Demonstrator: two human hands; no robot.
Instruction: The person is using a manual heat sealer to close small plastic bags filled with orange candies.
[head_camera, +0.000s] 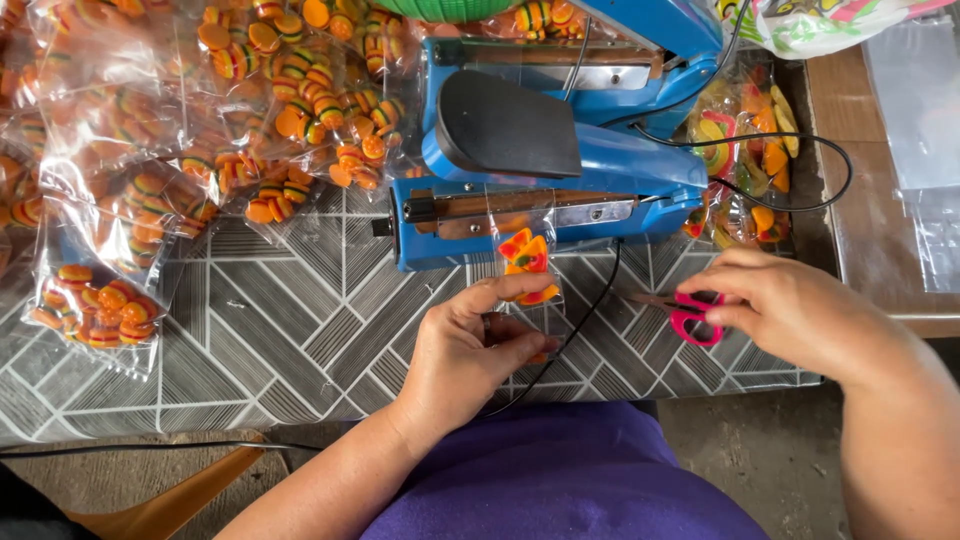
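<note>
My left hand (470, 350) pinches a small clear plastic bag (528, 268) holding orange and red pizza-slice gummy candies. The bag's top lies across the sealing bar of a blue heat sealer (545, 150). My right hand (800, 310) grips small pink-handled scissors (690, 315), blades pointing left toward the bag, a short way to its right.
Many sealed clear bags of burger-shaped gummies (180, 130) pile up at the left and back. More candy bags (745, 160) lie right of the sealer. A black cable (800, 140) loops there. The table carries a grey geometric patterned cloth (280, 320). Clear empty bags (915, 110) rest far right.
</note>
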